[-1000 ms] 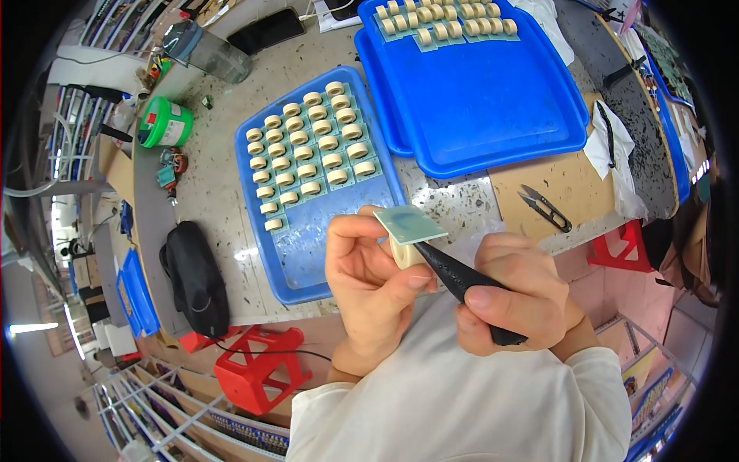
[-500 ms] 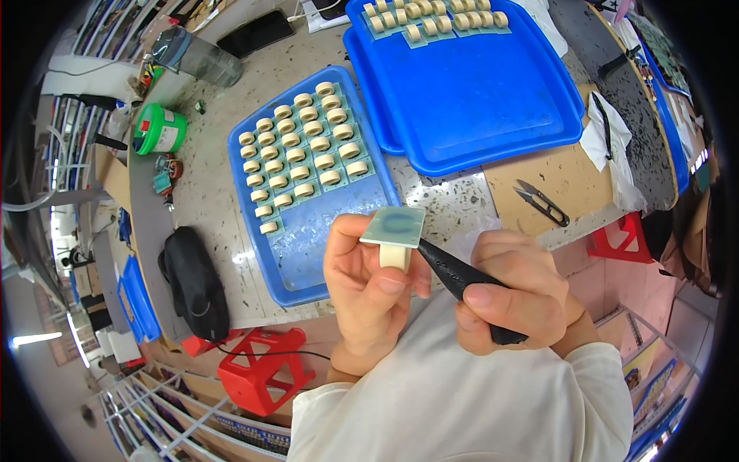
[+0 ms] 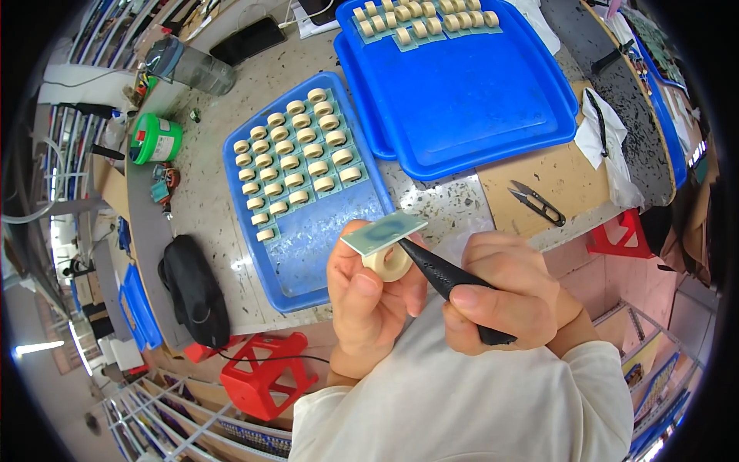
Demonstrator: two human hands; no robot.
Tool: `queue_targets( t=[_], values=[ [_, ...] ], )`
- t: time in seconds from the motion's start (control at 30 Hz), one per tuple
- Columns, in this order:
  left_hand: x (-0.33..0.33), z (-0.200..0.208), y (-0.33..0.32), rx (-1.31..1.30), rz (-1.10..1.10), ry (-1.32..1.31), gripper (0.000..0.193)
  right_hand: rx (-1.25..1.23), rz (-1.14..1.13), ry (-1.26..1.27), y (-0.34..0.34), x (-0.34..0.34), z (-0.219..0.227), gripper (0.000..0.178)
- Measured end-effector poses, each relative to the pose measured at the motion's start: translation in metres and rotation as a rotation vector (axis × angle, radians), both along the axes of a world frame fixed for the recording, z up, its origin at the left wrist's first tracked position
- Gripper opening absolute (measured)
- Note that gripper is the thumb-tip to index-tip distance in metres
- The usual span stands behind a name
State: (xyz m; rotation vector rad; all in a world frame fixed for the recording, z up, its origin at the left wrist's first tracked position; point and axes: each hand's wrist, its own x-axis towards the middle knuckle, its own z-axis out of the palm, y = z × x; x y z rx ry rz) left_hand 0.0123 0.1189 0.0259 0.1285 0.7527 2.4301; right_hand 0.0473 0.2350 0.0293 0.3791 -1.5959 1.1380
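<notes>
My left hand (image 3: 356,308) pinches a small green circuit board (image 3: 379,234) with a cream ring-shaped core (image 3: 376,267) fixed to its underside. The board is tilted, and the ring hangs below it between my fingers. In my right hand (image 3: 512,296) is a black cone-shaped tube (image 3: 437,271), gripped near its wide end. Its narrow tip meets the right side of the board, by the top of the ring; whether it touches, I cannot tell. Behind my hands, a light blue tray (image 3: 308,258) bears rows of similar boards with rings.
Stacked darker blue trays (image 3: 469,115) hold more ringed boards at the far end. Thread snips (image 3: 536,203) lie on brown cardboard at the right. On the left are a green tub (image 3: 156,138), a clear bottle (image 3: 190,67) and a black pouch (image 3: 192,291). Red stools stand below.
My left hand has turned the board, so its face tilts more and the ring's opening shows. The black tube's tip has shifted slightly left, along with my right hand.
</notes>
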Motion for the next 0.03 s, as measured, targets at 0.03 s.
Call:
queue_targets(
  t=[0.03],
  values=[
    [0.0005, -0.0008, 0.0, 0.021, 0.007, -0.011, 0.039, 0.0, 0.0, 0.0, 0.0001, 0.0, -0.0001, 0.025]
  ],
)
